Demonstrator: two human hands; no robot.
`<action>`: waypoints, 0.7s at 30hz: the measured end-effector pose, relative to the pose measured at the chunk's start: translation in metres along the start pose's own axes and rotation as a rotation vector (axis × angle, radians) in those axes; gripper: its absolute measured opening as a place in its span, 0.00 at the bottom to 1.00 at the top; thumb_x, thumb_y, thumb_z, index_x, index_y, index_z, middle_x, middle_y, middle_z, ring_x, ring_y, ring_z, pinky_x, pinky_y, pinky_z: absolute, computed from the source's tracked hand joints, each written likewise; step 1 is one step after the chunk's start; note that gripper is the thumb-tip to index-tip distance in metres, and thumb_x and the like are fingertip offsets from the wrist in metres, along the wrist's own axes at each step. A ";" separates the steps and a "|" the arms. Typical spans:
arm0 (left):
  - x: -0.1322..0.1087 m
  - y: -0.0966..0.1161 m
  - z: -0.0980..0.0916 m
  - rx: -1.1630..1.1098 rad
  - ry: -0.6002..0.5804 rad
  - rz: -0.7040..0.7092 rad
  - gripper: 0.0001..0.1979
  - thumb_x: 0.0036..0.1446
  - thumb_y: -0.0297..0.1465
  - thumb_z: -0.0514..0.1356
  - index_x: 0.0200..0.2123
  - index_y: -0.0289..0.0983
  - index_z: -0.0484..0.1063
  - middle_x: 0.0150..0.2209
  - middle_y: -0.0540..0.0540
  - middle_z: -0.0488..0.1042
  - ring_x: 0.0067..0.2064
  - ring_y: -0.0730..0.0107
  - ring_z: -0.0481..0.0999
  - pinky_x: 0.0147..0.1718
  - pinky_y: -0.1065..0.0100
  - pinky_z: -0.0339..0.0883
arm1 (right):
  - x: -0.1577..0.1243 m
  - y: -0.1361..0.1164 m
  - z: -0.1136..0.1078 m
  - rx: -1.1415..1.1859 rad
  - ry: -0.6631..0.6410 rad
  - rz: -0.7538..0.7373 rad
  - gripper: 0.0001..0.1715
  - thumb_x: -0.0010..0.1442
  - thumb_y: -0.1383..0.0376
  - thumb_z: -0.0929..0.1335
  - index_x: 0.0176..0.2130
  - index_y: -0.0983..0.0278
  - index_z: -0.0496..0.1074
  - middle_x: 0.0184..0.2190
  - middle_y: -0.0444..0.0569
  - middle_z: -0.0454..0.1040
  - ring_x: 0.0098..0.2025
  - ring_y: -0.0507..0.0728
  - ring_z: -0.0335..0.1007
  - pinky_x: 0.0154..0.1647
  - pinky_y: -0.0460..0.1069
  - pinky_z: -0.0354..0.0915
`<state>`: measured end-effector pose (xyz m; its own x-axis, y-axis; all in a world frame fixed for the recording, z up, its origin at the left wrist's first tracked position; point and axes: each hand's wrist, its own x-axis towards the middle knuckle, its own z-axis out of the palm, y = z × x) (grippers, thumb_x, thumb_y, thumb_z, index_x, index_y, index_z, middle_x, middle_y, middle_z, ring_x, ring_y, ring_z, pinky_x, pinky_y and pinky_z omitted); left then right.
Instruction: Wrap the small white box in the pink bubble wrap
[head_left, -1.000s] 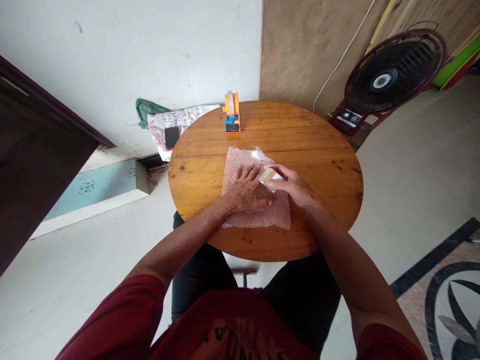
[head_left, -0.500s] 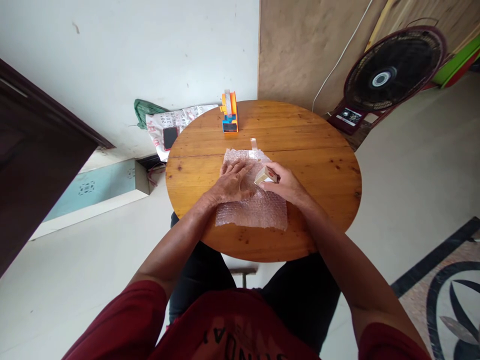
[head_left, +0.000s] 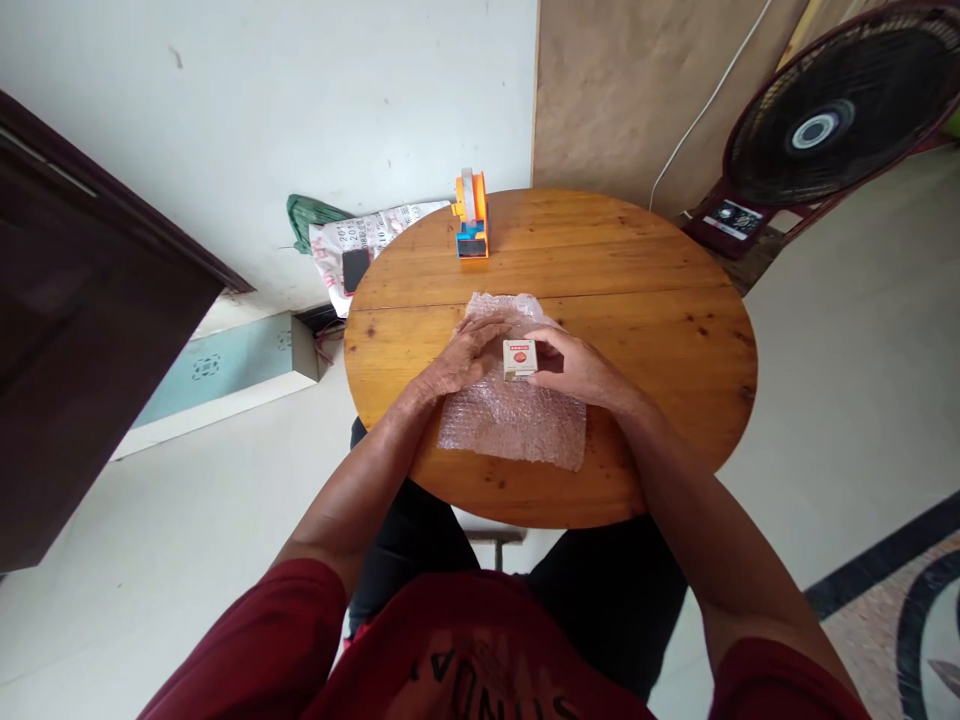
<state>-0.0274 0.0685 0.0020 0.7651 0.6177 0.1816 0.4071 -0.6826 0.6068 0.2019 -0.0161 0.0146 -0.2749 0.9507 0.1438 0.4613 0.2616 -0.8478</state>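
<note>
A sheet of bubble wrap [head_left: 517, 425] lies flat on the round wooden table [head_left: 660, 330]. A small cream box [head_left: 519, 359] with a red mark on its top sits on the middle of the sheet. My right hand [head_left: 574, 365] grips the box from the right with fingers curled around it. My left hand [head_left: 457, 362] rests on the bubble wrap just left of the box, fingers stretched toward it and touching its left side.
An orange and blue tape dispenser [head_left: 472, 218] stands at the far edge of the table. A black fan [head_left: 825, 125] is on the floor at the right. A printed sack with a dark phone [head_left: 355, 268] on it lies by the wall. A dark door [head_left: 82, 310] is at left.
My right hand has turned the box from tilted to flat, top face up, on the bubble wrap. My left hand slid up beside it. The camera view shifted slightly.
</note>
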 end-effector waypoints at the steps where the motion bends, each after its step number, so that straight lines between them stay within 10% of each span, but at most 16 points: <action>1: 0.001 -0.002 0.002 0.004 0.008 0.007 0.30 0.53 0.29 0.57 0.62 0.42 0.67 0.67 0.42 0.64 0.70 0.51 0.59 0.70 0.45 0.48 | -0.001 0.000 0.000 -0.012 0.009 0.000 0.26 0.50 0.64 0.74 0.50 0.59 0.72 0.47 0.48 0.78 0.47 0.62 0.76 0.51 0.59 0.70; 21: 0.001 0.012 0.002 0.158 -0.015 -0.094 0.26 0.57 0.29 0.54 0.59 0.40 0.71 0.68 0.42 0.64 0.70 0.57 0.59 0.70 0.49 0.48 | -0.002 -0.011 -0.001 -0.227 -0.043 -0.063 0.22 0.50 0.63 0.75 0.46 0.56 0.72 0.49 0.49 0.76 0.52 0.65 0.71 0.54 0.60 0.67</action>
<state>-0.0205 0.0600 0.0078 0.7269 0.6765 0.1180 0.5494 -0.6760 0.4911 0.1987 -0.0205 0.0243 -0.3429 0.9245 0.1665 0.6188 0.3557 -0.7004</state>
